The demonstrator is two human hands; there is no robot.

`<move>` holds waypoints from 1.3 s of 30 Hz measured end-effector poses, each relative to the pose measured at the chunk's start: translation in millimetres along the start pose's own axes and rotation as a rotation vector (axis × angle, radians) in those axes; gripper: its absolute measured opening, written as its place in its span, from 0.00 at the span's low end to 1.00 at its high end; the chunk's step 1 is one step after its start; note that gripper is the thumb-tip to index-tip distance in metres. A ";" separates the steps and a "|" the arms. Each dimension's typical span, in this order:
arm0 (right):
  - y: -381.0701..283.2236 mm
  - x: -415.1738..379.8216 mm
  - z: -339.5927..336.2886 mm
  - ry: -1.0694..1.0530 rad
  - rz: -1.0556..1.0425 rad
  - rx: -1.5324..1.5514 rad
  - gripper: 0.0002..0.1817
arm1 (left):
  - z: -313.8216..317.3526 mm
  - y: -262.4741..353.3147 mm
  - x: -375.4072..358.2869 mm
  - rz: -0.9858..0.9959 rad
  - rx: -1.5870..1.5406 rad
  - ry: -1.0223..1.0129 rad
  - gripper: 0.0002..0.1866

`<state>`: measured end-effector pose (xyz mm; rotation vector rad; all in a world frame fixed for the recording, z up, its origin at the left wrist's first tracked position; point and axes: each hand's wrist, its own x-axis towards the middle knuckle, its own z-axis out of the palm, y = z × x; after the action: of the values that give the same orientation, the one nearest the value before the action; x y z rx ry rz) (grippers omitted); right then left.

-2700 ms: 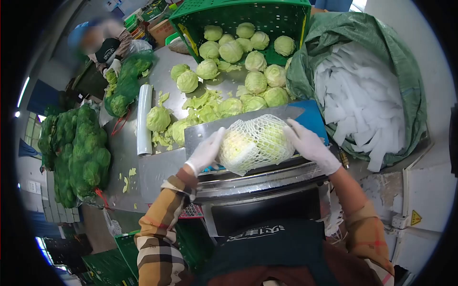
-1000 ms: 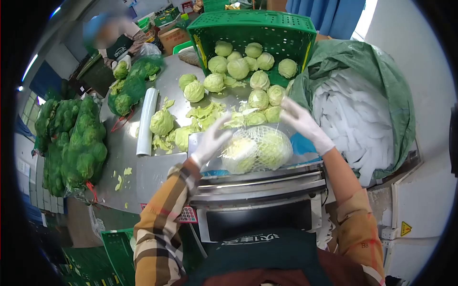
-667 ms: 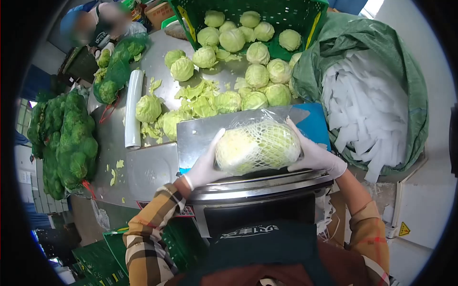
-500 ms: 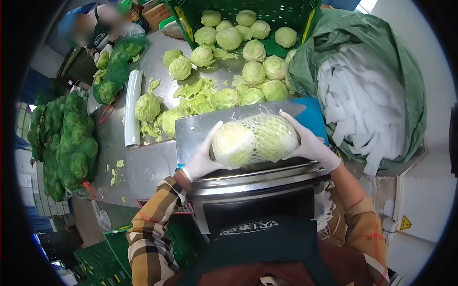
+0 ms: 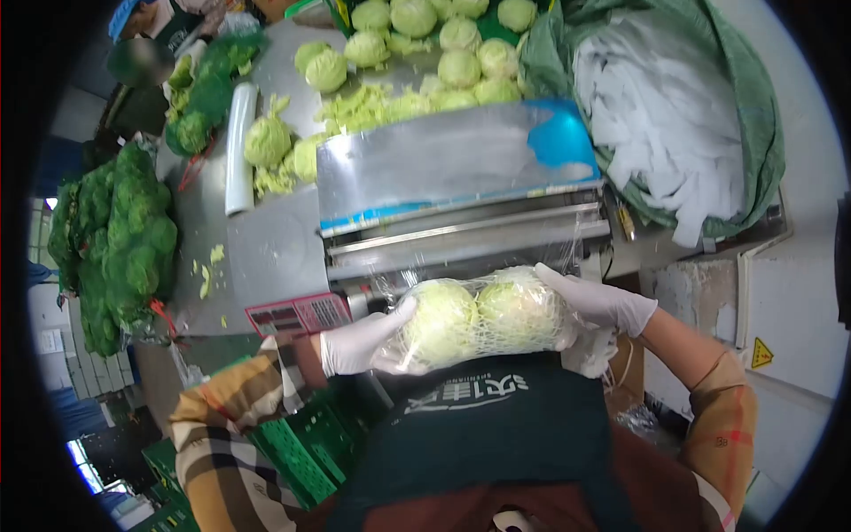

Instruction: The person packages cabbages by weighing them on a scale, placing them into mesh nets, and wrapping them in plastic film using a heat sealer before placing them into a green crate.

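Note:
Two pale green cabbages lie side by side in white foam netting, with shiny clear film around them. My gloved left hand grips their left end, and my gloved right hand closes on the right end. The bundle is held in front of my dark apron, at the near edge of the wrapping machine. Film stretches from the bundle toward the machine's metal bar. Some fingertips are hidden behind the bundle.
Loose cabbages and torn leaves lie behind the machine. A film roll and net bags of cabbages are at left. A green sack of white foam netting stands at right. Another person is at far left.
Both hands have brought the cabbage bundle from above the machine's plate back toward my body. Clear film now covers it. My view has shifted too, with the machine's plate fully showing.

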<state>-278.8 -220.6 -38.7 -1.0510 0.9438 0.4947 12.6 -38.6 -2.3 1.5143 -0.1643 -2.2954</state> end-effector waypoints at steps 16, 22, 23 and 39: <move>87.4 -35.1 -8.7 0.284 -0.024 0.387 0.28 | 1.5 -105.0 8.9 0.650 -0.035 0.241 0.20; 127.7 -20.6 21.6 0.729 -0.848 -0.247 0.21 | -10.0 -138.5 68.8 1.113 0.050 0.684 0.04; 127.9 -9.8 27.2 0.733 -0.850 -0.244 0.21 | -6.8 -133.8 72.3 1.135 -0.004 0.757 0.07; 83.6 16.1 67.9 1.126 -0.835 0.499 0.11 | -20.8 -118.6 18.0 1.174 -0.457 1.219 0.05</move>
<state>-304.0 -124.3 -82.8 -1.1140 1.3480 -1.0948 -4.5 66.0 -62.3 1.5998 -0.1084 -0.3315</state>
